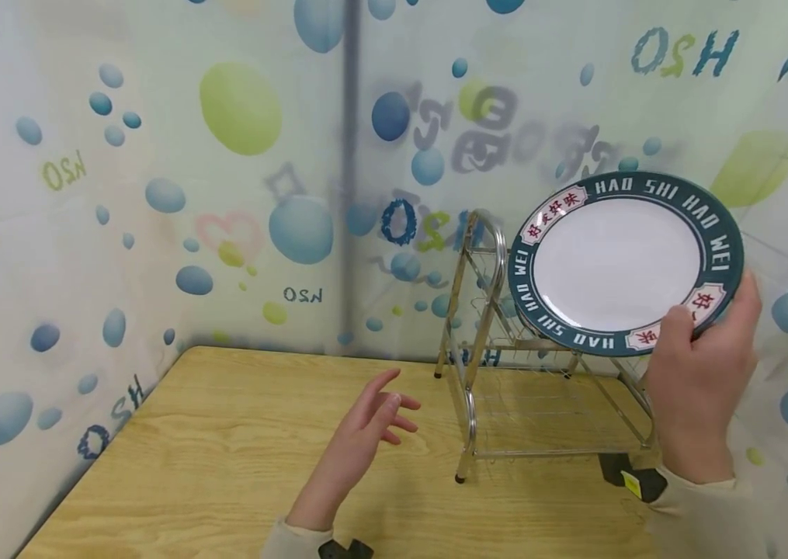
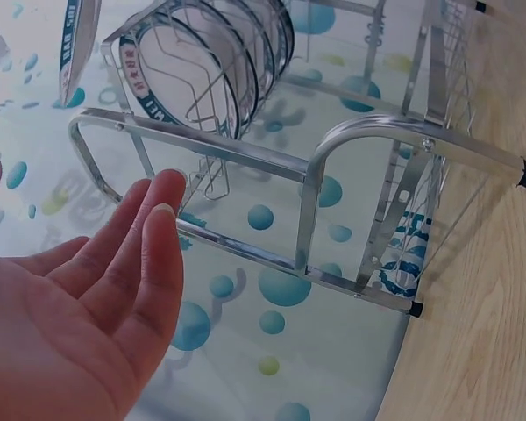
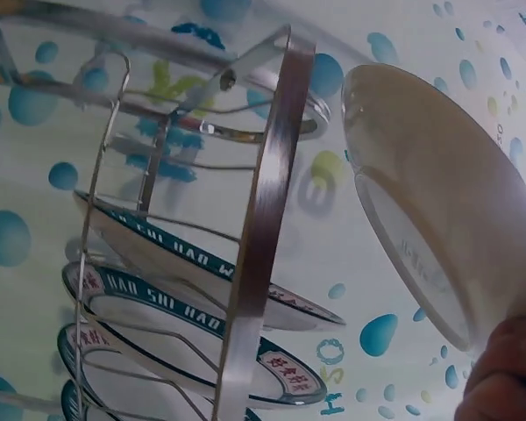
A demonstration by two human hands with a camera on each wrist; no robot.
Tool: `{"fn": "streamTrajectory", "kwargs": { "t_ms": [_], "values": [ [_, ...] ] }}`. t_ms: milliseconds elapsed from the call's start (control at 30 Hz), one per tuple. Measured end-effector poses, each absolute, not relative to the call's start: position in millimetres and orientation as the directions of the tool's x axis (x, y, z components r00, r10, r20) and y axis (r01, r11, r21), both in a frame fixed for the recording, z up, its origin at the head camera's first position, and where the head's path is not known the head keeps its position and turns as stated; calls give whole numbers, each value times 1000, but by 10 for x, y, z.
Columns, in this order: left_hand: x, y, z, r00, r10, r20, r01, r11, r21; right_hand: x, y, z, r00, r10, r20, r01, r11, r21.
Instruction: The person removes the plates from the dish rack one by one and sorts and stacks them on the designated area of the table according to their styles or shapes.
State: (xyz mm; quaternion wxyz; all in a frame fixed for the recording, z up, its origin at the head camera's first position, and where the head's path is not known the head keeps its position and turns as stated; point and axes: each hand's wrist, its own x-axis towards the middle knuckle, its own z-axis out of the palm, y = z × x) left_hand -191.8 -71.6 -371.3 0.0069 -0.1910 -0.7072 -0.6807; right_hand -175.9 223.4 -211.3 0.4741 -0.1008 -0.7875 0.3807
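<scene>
A round plate [image 1: 617, 264] with a white centre and a dark green lettered rim is held up by my right hand [image 1: 704, 380], thumb over its lower right edge. In the head view it overlaps the top of a metal dish rack [image 1: 469, 419]. From the right wrist, the plate's pale underside [image 3: 447, 184] shows beside the rack, apart from it. Several matching plates [image 2: 180, 74] stand in a row in the rack's upper tier. My left hand [image 1: 366, 439] hovers left of the rack, fingers loosely extended, holding nothing.
The two-tier rack stands on a wooden table [image 1: 240, 435], close to the back wall. A printed sheet [image 1: 240, 233] with blue and green dots covers the walls behind and at the sides. The rack's lower wire shelf [image 1: 540, 411] sits low over the tabletop.
</scene>
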Motion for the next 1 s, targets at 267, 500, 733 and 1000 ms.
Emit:
{"fn": "streamTrajectory", "kwargs": {
  "t_ms": [267,500,733,1000],
  "values": [
    [-1811,-739,-3546,-906,317,279,282,-38,959,-1678,2051,-2348,-539,490,685,-332,623,-708],
    [-1696,-741,-3383,-898,339,282,278,-59,959,-1645,1906,-2536,-578,427,695,-437,557,-706],
    [-1673,-731,-3358,-898,328,293,293,-52,955,-1661,1783,-2710,-567,414,712,-451,567,-689],
    [-1658,-712,-3333,-907,332,259,255,-56,965,-1624,1665,-2894,-632,412,656,-485,450,-750]
  ]
}}
